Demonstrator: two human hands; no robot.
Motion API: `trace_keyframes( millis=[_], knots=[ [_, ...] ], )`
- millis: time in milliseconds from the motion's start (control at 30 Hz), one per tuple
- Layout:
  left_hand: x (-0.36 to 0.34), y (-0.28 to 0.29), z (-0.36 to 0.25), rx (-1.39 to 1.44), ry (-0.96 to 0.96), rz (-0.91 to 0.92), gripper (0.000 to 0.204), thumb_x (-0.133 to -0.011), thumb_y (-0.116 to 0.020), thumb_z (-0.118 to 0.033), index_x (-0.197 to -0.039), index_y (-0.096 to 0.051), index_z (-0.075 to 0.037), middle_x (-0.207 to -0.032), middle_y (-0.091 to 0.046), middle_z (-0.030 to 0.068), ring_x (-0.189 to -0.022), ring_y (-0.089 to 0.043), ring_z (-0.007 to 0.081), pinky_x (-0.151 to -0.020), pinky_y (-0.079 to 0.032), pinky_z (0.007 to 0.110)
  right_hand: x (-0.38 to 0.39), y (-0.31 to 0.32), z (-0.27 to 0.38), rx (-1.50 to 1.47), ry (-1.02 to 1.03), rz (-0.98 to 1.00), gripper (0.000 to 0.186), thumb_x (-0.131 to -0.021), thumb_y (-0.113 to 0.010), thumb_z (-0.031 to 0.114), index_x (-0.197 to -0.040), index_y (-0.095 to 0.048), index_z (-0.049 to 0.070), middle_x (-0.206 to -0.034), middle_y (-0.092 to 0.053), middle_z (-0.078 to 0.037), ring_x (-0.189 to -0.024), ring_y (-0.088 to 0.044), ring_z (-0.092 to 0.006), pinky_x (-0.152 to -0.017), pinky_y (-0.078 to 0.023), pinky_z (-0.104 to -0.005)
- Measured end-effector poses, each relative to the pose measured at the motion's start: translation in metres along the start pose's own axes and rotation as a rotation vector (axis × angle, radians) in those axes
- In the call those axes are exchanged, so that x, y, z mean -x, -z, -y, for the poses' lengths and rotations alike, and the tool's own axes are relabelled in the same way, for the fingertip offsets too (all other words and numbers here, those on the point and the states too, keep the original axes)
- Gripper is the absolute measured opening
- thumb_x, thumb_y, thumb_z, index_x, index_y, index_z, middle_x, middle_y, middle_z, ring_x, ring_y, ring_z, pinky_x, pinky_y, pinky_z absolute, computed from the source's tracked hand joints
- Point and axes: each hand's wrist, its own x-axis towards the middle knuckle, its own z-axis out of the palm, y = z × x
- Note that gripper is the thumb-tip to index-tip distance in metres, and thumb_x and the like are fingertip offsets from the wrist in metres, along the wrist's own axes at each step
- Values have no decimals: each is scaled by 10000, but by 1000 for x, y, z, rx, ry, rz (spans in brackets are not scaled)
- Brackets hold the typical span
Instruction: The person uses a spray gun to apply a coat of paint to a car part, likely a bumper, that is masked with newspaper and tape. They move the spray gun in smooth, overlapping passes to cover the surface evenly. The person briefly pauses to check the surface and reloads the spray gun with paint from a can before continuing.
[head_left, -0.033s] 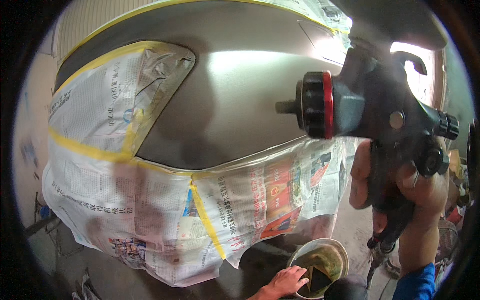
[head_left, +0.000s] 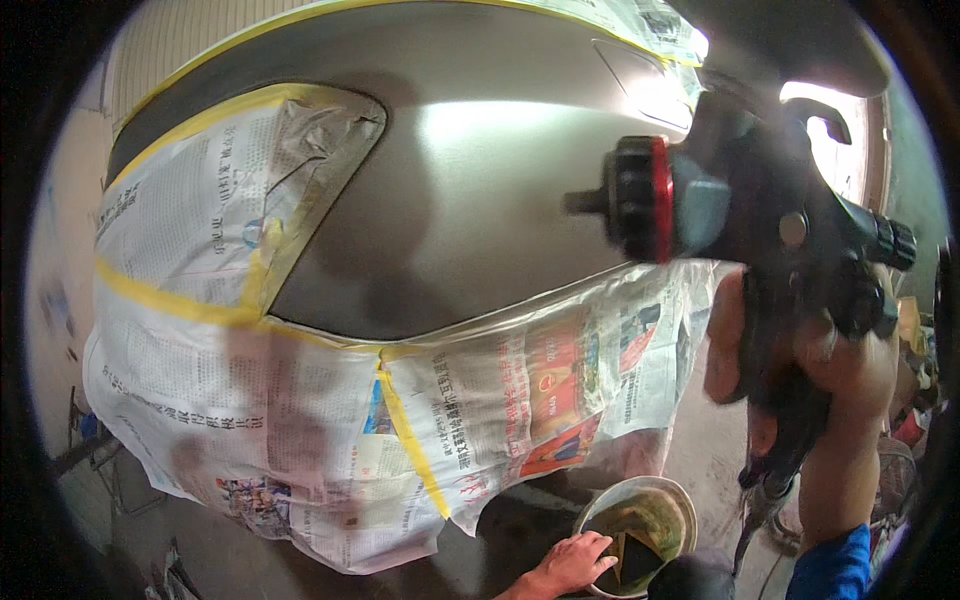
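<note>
Held up close in front of me at the right is a black spray gun with a red ring on its front end. My right hand is closed round its handle, and the nozzle points left. Behind the gun curves a grey, satin-looking car body panel. Low in the view, my left hand overlaps the left rim of a round bucket. Its fingers are loosely bent and slightly apart, with nothing seen in them. Whether it touches the bucket I cannot tell.
Newspaper sheets hang over the lower body, and another newspaper piece covers a left area, edged with yellow masking tape. A hose hangs below the gun. Clutter stands at the far right.
The spray gun and my right hand have shifted very slightly up and to the right. My left hand stays at the bucket.
</note>
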Motion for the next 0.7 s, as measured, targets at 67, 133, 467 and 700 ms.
trace_keyframes(
  millis=[67,133,467,700],
  knots=[
    [1,0,0,-7,-3,3,491,-979,-595,-386,-1294,-594,-9,-1267,-617,194,-1160,-605,373,-992,-491,445,-2,17,-9,58,-30,-155,439,-819,-699,298,-1084,-644,-48,-789,-708,-157,-544,-673,-201,-419,-520,-273],
    [0,-1,0,-23,-12,11,487,-980,-595,-387,-1288,-597,-10,-1265,-617,192,-1160,-605,373,-992,-491,447,-7,44,-19,189,-63,-236,373,-825,-661,285,-1026,-676,-29,-766,-714,-128,-488,-638,-151,-361,-478,-230],
    [-8,-6,5,-10,5,51,468,-981,-596,-385,-1269,-606,-16,-1252,-617,194,-1142,-608,378,-972,-500,446,-24,74,-43,252,-137,-480,321,-858,-650,260,-1025,-670,-13,-791,-716,-127,-477,-624,-142,-384,-494,-226],
    [-12,-7,10,46,58,77,475,-973,-607,-387,-1272,-616,-17,-1250,-623,194,-1143,-612,374,-972,-503,445,-26,45,-8,-74,-70,187,565,-877,-663,422,-1103,-578,-90,-771,-659,-178,-493,-641,-181,-351,-522,-225]
  ],
)
